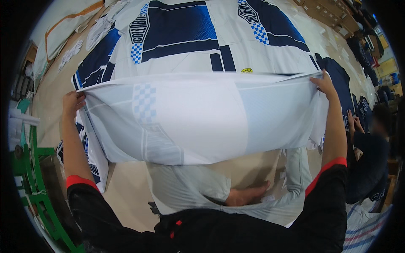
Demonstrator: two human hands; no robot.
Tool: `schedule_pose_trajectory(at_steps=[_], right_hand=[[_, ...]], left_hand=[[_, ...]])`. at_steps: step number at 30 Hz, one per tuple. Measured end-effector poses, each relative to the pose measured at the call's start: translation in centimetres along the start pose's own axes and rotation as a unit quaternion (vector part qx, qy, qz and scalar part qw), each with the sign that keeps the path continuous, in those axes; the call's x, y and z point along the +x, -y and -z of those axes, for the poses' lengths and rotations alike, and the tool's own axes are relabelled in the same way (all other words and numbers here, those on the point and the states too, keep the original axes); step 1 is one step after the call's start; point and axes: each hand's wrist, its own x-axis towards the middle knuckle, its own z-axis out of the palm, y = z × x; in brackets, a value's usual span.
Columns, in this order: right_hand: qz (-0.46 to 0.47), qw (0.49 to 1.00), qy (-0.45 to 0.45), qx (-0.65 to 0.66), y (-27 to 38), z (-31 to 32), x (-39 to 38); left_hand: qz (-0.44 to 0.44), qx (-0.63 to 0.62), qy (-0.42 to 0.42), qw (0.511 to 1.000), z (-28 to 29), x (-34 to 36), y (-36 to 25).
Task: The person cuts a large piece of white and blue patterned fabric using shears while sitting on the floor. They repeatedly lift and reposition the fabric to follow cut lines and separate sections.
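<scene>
Stretched between both my hands is a wide piece of printed fabric (202, 118), its pale reverse side toward me, with a faint checker pattern showing through. My left hand (74, 102) is closed on its upper left corner. At the upper right corner my right hand (324, 84) pinches the edge, fingers pressed together. The cloth hangs in a shallow sag in front of my legs. Beyond it, more printed fabric (179, 25) in navy, white and blue lies spread out flat, partly hidden by the piece I hold.
A green metal frame (37, 168) stands at the left, with white rolls (21, 122) above it. On the right a co-worker in dark clothes (371, 156) sits handling dark fabric (363, 111). Cardboard boxes (331, 14) line the far right. A striped woven sack (363, 227) lies lower right.
</scene>
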Motion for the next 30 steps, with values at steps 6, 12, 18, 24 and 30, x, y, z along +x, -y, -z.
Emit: schedule_pose_trajectory(at_steps=[6, 12, 18, 24, 30], right_hand=[[0.012, 0.999, -0.033, -0.004, 3.7, -8.5, 9.7], [0.005, 0.993, -0.075, -0.089, 3.7, -15.9, 9.5], [0.156, 0.984, -0.072, -0.041, -1.5, -18.9, -12.1], [-0.155, 0.975, -0.153, 0.042, -5.1, -20.5, -21.3], [-0.187, 0.976, -0.115, 0.003, -4.5, -23.4, -21.5]], left_hand=[[-0.064, -0.003, -0.015, 0.998, -7.5, 6.6, 1.7], [-0.136, -0.068, 0.136, 0.979, -14.5, 4.2, 3.4], [-0.01, -0.166, -0.107, 0.98, -15.4, -12.9, 15.1], [0.337, -0.361, -0.005, 0.87, -14.8, -23.6, 25.7], [0.23, -0.363, -0.113, 0.896, -16.9, -16.0, 25.8]])
